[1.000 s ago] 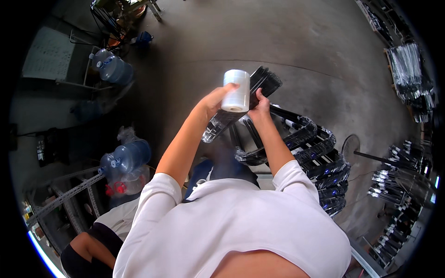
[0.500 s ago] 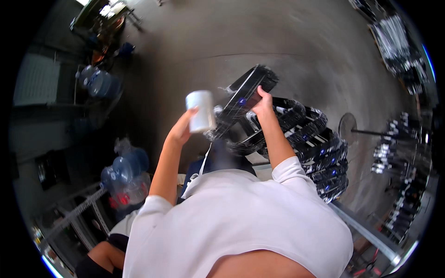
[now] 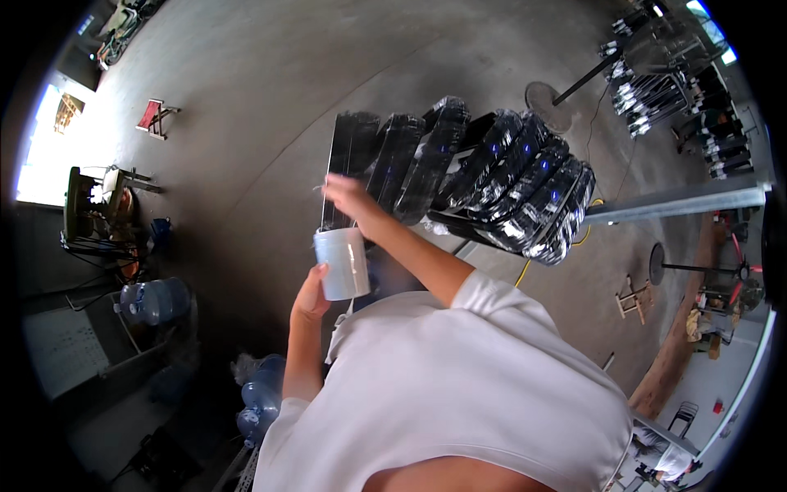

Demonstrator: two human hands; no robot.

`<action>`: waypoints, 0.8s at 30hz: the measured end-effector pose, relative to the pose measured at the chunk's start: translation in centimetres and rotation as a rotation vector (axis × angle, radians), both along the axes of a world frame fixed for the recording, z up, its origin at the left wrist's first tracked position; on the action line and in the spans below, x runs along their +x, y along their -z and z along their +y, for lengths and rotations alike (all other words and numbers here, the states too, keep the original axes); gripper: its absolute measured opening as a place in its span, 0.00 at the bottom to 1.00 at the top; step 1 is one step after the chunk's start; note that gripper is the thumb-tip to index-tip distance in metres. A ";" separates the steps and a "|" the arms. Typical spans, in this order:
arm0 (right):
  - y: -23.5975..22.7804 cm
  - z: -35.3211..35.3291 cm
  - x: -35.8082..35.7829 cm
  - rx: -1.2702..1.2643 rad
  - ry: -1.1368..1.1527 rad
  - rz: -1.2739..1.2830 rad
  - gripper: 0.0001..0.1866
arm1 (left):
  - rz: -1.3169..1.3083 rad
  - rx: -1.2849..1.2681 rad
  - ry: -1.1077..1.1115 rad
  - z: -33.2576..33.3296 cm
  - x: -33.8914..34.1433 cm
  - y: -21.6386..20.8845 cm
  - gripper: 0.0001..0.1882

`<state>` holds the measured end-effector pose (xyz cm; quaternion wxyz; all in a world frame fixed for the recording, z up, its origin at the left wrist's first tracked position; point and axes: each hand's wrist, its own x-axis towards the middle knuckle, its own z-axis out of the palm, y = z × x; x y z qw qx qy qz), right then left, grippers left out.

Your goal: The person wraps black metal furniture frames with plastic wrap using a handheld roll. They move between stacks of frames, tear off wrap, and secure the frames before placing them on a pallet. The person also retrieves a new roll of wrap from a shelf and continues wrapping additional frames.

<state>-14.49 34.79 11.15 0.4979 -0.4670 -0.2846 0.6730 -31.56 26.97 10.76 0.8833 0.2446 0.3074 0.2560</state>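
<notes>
In my left hand [image 3: 312,292] is a roll of clear stretch film [image 3: 344,266], held upright low in front of me, its thumb along the side. My right hand [image 3: 351,199] is just above the roll, over the left edge of a long black film-wrapped bundle [image 3: 352,135]. Its fingers are blurred, and whether they pinch anything is hidden. Several more black wrapped bundles [image 3: 508,176] lean side by side in a row to the right, shiny with film and carrying small blue labels.
A metal beam [image 3: 680,203] extends right from the row. Beyond it is a round-based stand [image 3: 551,105]. Large water bottles [image 3: 160,301] are at left, near a machine [image 3: 98,205]. A red folding stool [image 3: 152,117] stands far left; a wooden stool [image 3: 635,300] is at right.
My view has turned, and the bundles now stand in a row ahead. My right hand has left the tilted bundle's right side and crossed to the left, above the roll. My left hand keeps the roll.
</notes>
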 end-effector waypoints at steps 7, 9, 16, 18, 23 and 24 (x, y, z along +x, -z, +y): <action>-17.2 -16.5 2.3 0.774 -0.288 -0.217 0.16 | 0.115 0.112 0.151 -6.8 1.3 0.6 0.36; -21.9 -20.0 4.8 0.933 -0.276 -0.208 0.17 | 0.087 0.092 0.185 -8.0 3.0 0.8 0.35; -31.9 -31.1 12.6 1.505 -0.002 -0.439 0.20 | 0.015 0.157 0.388 -11.0 12.6 -0.3 0.33; -32.7 -34.4 14.2 1.523 0.094 -0.517 0.20 | -0.002 0.170 0.465 -11.8 15.7 -0.6 0.33; -33.0 -42.1 18.0 1.561 0.328 -0.659 0.22 | -0.020 0.216 0.613 -14.6 22.8 -1.1 0.32; -33.0 -43.7 18.7 1.551 0.383 -0.693 0.22 | -0.028 0.219 0.655 -15.4 24.4 -1.0 0.32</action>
